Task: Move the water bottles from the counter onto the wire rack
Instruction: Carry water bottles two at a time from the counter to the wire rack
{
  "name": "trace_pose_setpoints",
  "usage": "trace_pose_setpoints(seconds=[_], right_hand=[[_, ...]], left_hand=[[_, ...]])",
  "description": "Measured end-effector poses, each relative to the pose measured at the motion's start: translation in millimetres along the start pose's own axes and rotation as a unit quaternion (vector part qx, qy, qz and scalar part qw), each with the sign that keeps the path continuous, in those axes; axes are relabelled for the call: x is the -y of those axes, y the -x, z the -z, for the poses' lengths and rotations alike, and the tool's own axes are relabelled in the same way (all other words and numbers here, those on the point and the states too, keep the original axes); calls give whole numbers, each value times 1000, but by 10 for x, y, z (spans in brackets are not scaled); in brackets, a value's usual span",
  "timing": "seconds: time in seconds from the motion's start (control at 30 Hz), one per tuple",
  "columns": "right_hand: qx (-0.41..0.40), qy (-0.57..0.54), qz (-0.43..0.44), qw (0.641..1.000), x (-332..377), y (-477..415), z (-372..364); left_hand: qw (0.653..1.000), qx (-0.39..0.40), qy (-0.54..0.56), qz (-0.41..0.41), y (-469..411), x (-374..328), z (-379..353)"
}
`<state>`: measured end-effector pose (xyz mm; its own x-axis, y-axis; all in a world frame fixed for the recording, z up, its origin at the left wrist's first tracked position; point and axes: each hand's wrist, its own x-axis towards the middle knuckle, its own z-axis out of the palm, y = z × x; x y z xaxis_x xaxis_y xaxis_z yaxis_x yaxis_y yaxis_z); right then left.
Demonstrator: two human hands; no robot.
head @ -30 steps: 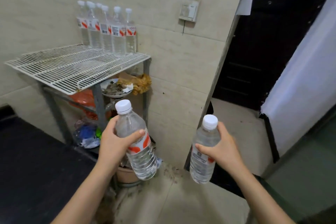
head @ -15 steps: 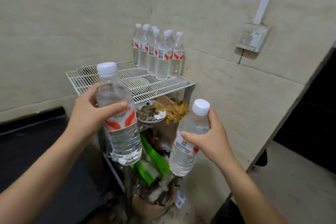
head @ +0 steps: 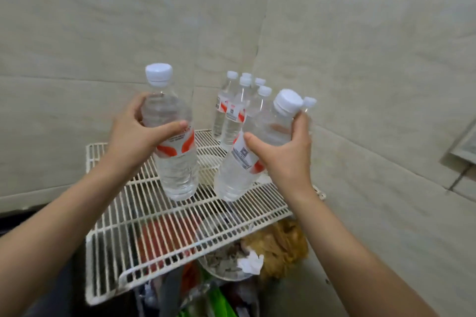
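Observation:
My left hand point(head: 134, 134) grips a clear water bottle point(head: 175, 162) with a white cap and a red-and-white label, held upright just above the white wire rack point(head: 144, 229). My right hand point(head: 286, 154) grips a second water bottle point(head: 237, 175), tilted with its cap leaning right, also above the rack. Several more bottles point(head: 231, 116) of the same kind stand grouped in the rack's far corner, against the tiled walls. Whether either held bottle touches the rack's wires is unclear.
Beige tiled walls meet in a corner behind the rack. Under the rack lie a bowl of scraps point(head: 224, 260), a brown crumpled bag point(head: 280, 247), something red and green packaging point(head: 213, 301). A dark counter edge point(head: 31, 213) shows at the left.
Both hands have carried their bottles forward and up over the rack. The view has closed in on the rack, and the right bottle now tilts more.

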<state>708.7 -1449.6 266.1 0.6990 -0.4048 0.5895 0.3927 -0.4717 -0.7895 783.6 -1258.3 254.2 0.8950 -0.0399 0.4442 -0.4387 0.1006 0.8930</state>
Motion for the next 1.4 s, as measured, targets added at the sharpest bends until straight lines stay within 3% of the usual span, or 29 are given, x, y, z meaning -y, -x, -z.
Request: trace_pose_setpoints(seconds=[0.4,0.7,1.07,1.4], right_hand=[[130,33,-85,987,-656,-1462,-1158],[129,75,-86,985,-1016,-2004,-1745],[110,77,-135,982,-1248,-2214,-1953],[186,78,-124,972,-1197,-2161,-1940]], left_hand=[[990,-88,-107,13,-1106,547,-7],[986,-113,-124,13,-1640,896,157],[982,-62,-177,18,-2117,1300,-150],[973,1,-228,38,-2200,1295,-193]])
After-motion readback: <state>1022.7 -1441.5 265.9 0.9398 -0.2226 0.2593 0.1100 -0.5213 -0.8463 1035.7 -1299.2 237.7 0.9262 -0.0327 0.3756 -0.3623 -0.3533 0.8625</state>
